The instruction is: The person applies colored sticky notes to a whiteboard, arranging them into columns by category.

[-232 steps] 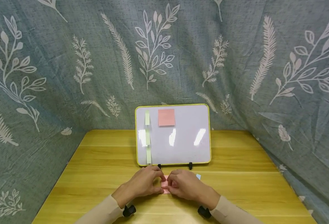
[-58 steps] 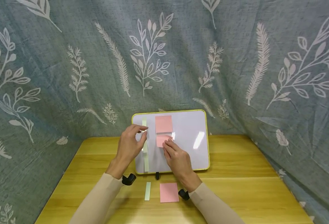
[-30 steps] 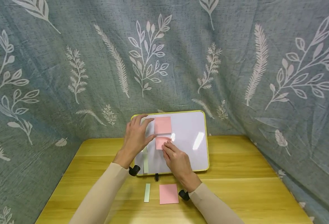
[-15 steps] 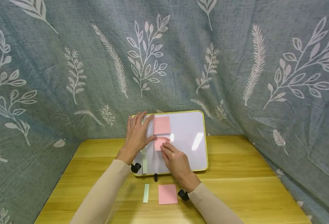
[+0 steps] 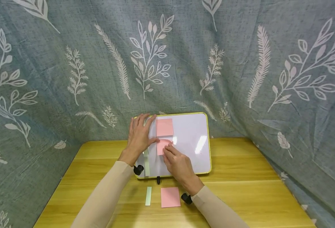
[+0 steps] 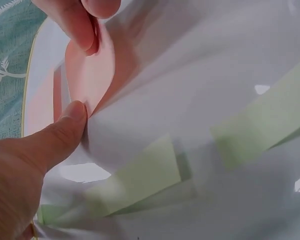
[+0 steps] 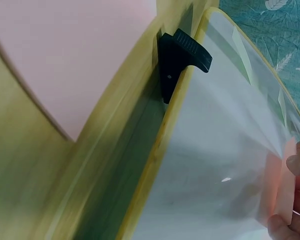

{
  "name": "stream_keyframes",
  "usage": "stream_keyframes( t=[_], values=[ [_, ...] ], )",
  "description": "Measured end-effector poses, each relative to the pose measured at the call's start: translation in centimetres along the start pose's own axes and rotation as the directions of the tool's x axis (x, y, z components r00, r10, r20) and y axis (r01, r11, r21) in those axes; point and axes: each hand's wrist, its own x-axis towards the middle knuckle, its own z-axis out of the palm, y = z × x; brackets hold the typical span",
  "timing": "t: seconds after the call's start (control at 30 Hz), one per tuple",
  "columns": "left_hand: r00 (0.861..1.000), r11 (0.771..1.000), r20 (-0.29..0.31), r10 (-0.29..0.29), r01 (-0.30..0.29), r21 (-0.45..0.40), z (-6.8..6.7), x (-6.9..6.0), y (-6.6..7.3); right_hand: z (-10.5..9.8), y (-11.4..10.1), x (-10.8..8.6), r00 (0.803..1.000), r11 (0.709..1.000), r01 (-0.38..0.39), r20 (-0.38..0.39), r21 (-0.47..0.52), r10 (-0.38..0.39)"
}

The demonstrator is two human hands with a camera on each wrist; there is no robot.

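Note:
On the upright whiteboard [image 5: 191, 136], a pink sticky note [image 5: 161, 147] lies under another pink note [image 5: 164, 127], a narrow gap between them. My right hand [image 5: 180, 163] pinches the lower note's right side between thumb and fingers; the right wrist view shows its paper [image 7: 286, 192] bent off the board. My left hand [image 5: 138, 136] has its fingers spread over the board's upper left part, and its thumb touches the lower note's upper left corner. In the left wrist view the note [image 6: 92, 75] bows outward between thumb and right fingertips.
Light green strips [image 5: 146, 163] run down the board's left side, partly behind my left hand. On the wooden table [image 5: 99, 190] lie a pink sticky note pad [image 5: 170, 197] and a pale green strip pad [image 5: 148, 196]. A black stand foot [image 5: 158, 180] holds the board's lower edge.
Both hands went from the pink pad on the table up to the board, a pink note in the right hand. My left hand then moved right, its thumb reaching the note's corner.

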Motion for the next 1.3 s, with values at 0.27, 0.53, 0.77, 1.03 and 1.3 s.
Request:
stream_keyframes(
  t=[0.27, 0.53, 0.77, 1.03, 1.3],
  values=[
    [1.000, 1.000, 0.003, 0.001, -0.001, 0.000, 0.4, -0.1, -0.2, 0.0, -0.4, -0.1, 0.998, 0.997, 0.020, 0.060, -0.075, -0.015],
    [1.000, 1.000, 0.012, -0.004, 0.004, -0.017, 0.0, 0.1, 0.1, 0.1, -0.5, 0.3, 0.978, 0.987, 0.064, 0.206, -0.145, -0.033],
    [1.000, 0.999, 0.026, -0.004, 0.005, -0.038, -0.1, 0.1, 0.2, 0.0, -0.6, 0.4, 0.899, 0.992, 0.049, 0.439, -0.113, 0.006],
    [0.999, 0.998, 0.034, -0.008, 0.010, -0.062, -0.3, 0.2, 0.0, 0.1, -1.3, 0.3, 0.845, 0.977, 0.065, 0.532, -0.201, 0.053],
    [0.999, 0.997, 0.038, -0.008, 0.011, -0.080, -0.4, 0.4, 0.0, 0.2, -1.8, 0.2, 0.835, 0.947, 0.088, 0.542, -0.310, 0.100]
  ],
)
